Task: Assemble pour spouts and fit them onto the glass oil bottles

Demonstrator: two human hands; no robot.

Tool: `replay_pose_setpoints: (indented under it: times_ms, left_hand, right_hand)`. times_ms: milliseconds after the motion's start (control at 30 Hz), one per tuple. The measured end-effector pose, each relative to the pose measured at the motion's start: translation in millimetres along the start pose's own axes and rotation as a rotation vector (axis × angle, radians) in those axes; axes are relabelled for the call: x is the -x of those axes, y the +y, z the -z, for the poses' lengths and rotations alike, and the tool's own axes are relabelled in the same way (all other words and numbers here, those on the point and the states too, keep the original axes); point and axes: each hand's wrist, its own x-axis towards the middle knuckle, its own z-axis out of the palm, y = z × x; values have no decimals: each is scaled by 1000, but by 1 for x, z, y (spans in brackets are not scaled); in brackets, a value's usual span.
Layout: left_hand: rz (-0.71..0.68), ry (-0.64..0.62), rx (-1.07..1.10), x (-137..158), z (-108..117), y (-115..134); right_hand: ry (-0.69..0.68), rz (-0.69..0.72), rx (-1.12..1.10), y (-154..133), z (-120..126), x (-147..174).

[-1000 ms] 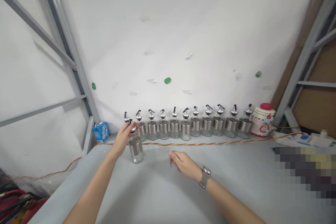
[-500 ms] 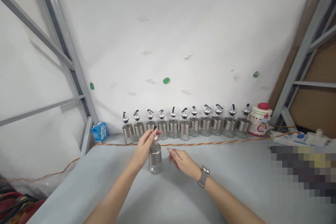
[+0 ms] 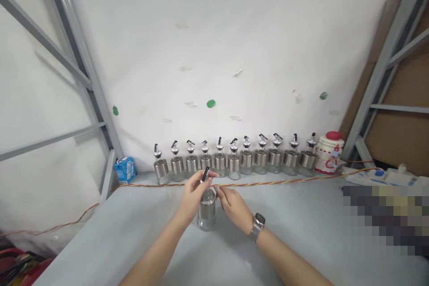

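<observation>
A glass oil bottle (image 3: 207, 210) with a steel band stands upright on the grey table in front of me. My left hand (image 3: 196, 190) closes round its pourer top (image 3: 205, 174), whose black flap sticks up between thumb and fingers. The neck is mostly covered by that hand. Close against the bottle's right shoulder are the fingertips of my right hand (image 3: 233, 203), bent and pressed together; whether they grip anything is hidden. Behind, along the wall, several matching oil bottles (image 3: 233, 163) stand in a row with their pourers on.
A twisted red-yellow wire (image 3: 268, 182) runs across the table in front of the row. To the left sits a blue carton (image 3: 125, 170); to the right, a white jar with a red lid (image 3: 329, 154) and a white power strip (image 3: 365, 175). Grey metal posts (image 3: 97, 98) flank the table.
The oil bottle, with my left hand on its top, has shifted right and a little closer to me. My right hand stays about where it was, and the bottle is now beside its fingertips.
</observation>
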Motion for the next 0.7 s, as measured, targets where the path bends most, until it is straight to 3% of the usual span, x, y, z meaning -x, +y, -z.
replay_pose_setpoints:
  times_ms: [200, 367, 500, 700]
  left_hand:
    - [-29, 86, 0, -1, -6, -8]
    - [-38, 66, -14, -2, -8, -17]
    - [-74, 81, -119, -1, -7, -19]
    - [-90, 57, -141, -2, -4, -16]
  right_hand:
    - [8, 155, -314, -12, 0, 4]
    - [-36, 264, -337, -17, -1, 9]
    - [-138, 236, -325, -18, -5, 12]
    - [-163, 159, -358, -25, -7, 11]
